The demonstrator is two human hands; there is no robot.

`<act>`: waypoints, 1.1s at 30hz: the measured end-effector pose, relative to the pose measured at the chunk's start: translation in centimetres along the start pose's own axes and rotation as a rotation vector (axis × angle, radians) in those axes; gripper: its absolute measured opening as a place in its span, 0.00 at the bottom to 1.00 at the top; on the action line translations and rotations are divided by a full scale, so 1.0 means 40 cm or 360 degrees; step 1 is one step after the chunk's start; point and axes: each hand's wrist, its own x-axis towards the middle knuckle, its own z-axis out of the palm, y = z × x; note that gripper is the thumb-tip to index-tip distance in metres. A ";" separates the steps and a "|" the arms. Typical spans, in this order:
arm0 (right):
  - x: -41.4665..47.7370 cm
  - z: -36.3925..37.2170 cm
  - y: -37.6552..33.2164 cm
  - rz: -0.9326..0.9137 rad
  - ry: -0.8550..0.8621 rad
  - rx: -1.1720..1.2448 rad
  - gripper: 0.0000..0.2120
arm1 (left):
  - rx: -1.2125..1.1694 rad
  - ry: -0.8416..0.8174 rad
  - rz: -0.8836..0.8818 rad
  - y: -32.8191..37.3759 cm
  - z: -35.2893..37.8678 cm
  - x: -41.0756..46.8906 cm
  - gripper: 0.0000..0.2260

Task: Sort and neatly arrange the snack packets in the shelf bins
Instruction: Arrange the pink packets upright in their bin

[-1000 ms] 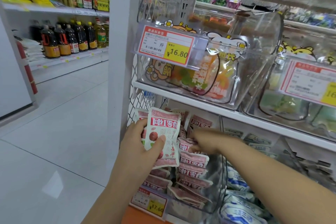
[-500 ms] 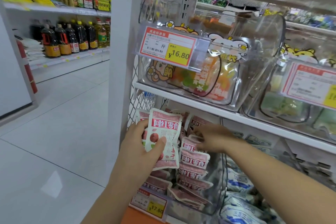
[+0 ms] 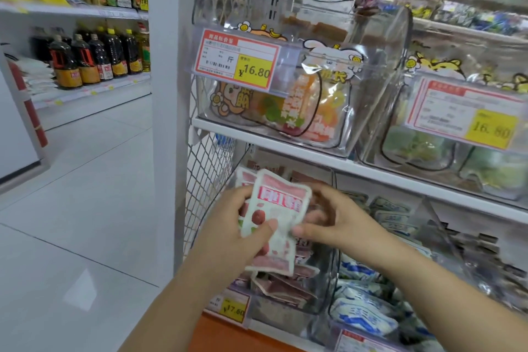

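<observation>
Your left hand (image 3: 228, 226) grips the pink packets (image 3: 274, 214) above the bin (image 3: 285, 320) at 6 o'clock; your right hand (image 3: 337, 220) pinches their 3 o'clock edge. Light, soft, likely slippery: hold sealed edges.

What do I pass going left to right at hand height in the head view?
left hand → pink packets gripped in it → right hand at their right edge → blue-and-white packets in the neighbouring bin
</observation>
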 end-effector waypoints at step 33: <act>0.107 0.055 0.018 0.0223 -0.0300 -0.2054 0.07 | 0.0046 0.0325 0.0000 -0.057 -0.052 0.011 0.14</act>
